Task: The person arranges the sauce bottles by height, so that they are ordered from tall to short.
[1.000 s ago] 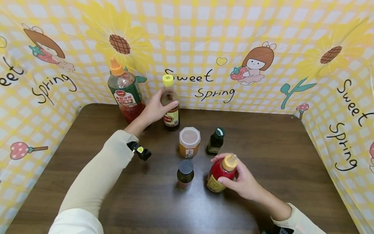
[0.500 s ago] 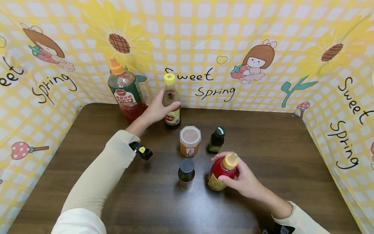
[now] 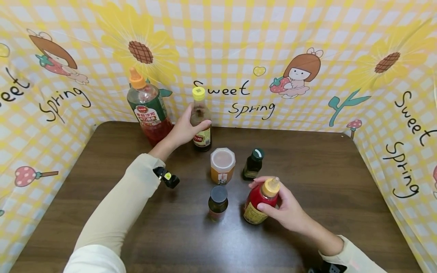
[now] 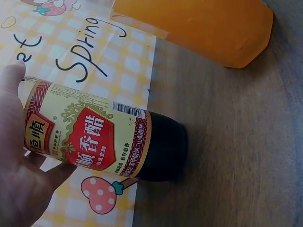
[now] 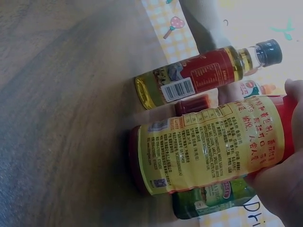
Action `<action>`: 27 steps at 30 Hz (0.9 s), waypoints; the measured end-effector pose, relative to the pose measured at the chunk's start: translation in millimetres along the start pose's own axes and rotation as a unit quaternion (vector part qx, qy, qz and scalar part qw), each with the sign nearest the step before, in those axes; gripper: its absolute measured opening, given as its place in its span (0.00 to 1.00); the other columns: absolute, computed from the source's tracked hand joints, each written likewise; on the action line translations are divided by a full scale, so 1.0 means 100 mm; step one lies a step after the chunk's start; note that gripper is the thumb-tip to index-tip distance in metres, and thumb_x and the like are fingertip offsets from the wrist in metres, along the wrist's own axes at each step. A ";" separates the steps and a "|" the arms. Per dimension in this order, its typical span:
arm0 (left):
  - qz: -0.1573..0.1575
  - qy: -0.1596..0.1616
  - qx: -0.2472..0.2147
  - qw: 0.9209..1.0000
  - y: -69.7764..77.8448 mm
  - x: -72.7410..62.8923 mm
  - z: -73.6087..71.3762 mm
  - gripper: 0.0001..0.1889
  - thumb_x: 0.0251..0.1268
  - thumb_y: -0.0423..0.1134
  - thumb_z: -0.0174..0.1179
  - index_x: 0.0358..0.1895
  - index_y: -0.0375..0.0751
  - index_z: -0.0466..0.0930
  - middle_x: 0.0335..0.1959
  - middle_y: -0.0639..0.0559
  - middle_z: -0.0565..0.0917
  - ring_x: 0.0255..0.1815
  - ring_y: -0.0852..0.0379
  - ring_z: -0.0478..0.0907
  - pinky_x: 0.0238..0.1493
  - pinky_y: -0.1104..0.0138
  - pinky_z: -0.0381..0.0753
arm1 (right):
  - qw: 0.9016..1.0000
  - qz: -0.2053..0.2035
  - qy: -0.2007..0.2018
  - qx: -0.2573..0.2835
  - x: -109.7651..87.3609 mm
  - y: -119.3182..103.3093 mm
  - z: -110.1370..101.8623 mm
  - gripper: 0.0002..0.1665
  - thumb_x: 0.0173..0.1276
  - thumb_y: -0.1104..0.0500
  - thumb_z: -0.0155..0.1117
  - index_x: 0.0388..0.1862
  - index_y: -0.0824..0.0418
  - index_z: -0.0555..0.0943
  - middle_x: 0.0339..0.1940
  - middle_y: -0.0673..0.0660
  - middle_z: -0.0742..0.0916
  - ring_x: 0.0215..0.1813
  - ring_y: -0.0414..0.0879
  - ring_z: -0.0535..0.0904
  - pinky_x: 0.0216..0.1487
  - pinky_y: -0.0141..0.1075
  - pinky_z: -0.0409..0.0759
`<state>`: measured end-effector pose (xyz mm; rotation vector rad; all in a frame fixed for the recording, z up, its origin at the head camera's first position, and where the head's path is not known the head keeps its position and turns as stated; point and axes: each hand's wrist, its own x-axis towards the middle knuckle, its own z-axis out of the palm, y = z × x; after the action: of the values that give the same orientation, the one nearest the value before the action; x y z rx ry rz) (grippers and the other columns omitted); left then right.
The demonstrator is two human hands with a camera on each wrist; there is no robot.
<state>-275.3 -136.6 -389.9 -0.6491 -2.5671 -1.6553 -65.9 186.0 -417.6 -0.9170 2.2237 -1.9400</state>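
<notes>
In the head view my left hand [image 3: 184, 131] grips the upper body of a vinegar bottle [image 3: 202, 138] with a yellow cap, upright near the back of the table. Its cream and red label [image 4: 90, 127] faces the left wrist camera. Nearer the front, my right hand [image 3: 290, 210] holds a red ketchup bottle [image 3: 256, 206] with a yellow nozzle cap, thumb on the near side and fingers round the far side. A printed yellow label [image 5: 208, 142] covers most of that bottle in the right wrist view. Both bottles have their bases at the tabletop.
An orange octagonal jar [image 3: 222, 167] stands mid-table, with a grey-capped oil bottle [image 3: 217, 206] in front and a small dark green bottle [image 3: 253, 165] to its right. A large sauce bottle [image 3: 148, 110] stands behind my left forearm. Checked cloth [image 3: 239, 49] surrounds the brown table [image 3: 307, 163].
</notes>
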 end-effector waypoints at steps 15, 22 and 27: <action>0.014 0.005 -0.005 1.000 -0.02 -0.02 0.02 0.30 0.72 0.43 0.65 0.70 0.41 0.63 0.62 0.45 0.74 0.67 0.50 0.69 0.72 0.52 0.62 | 0.999 0.007 0.042 -0.012 0.11 -0.20 -0.42 0.26 0.66 0.80 0.59 0.62 0.72 0.70 0.59 0.62 0.83 0.63 0.50 0.79 0.62 0.34 0.77; 0.011 0.007 -0.001 1.000 -0.03 -0.01 0.02 0.30 0.71 0.44 0.66 0.70 0.42 0.63 0.62 0.46 0.75 0.65 0.50 0.70 0.70 0.52 0.64 | 0.997 -0.008 0.072 -0.041 0.23 -0.30 -0.66 0.25 0.65 0.81 0.57 0.62 0.74 0.72 0.58 0.60 0.84 0.61 0.47 0.80 0.60 0.30 0.77; 0.015 0.012 -0.001 1.000 -0.04 0.00 0.02 0.30 0.71 0.43 0.66 0.69 0.41 0.64 0.61 0.45 0.75 0.64 0.50 0.71 0.69 0.52 0.64 | 0.994 0.000 0.096 -0.049 0.39 -0.30 -0.85 0.24 0.67 0.81 0.56 0.61 0.75 0.71 0.56 0.58 0.85 0.59 0.45 0.80 0.59 0.30 0.76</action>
<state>-276.1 -136.2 -394.1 -0.6595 -2.5276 -1.6462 -121.2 242.4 -359.1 -0.7713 2.4419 -2.0132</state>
